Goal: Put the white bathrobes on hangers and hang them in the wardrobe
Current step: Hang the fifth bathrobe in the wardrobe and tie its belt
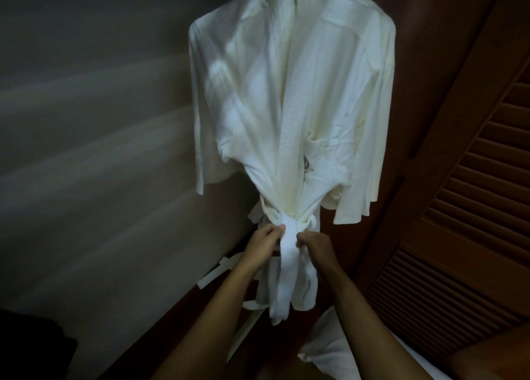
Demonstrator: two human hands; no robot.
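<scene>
A white bathrobe [289, 98] hangs upright in front of me, its top cut off by the frame edge so the hanger is hidden. Its white belt [288, 268] is wrapped round the waist and two ends hang down the front. My left hand [262, 246] pinches the belt at the knot from the left. My right hand [315, 247] grips the belt from the right, fingers curled. Both hands sit just below the waist knot.
A brown louvred wardrobe door [459, 207] stands open at the right. A grey wall [86, 121] fills the left. More white fabric [329, 348] lies at the bottom right, and a white strip [218, 270] rests on a dark wooden ledge at the left.
</scene>
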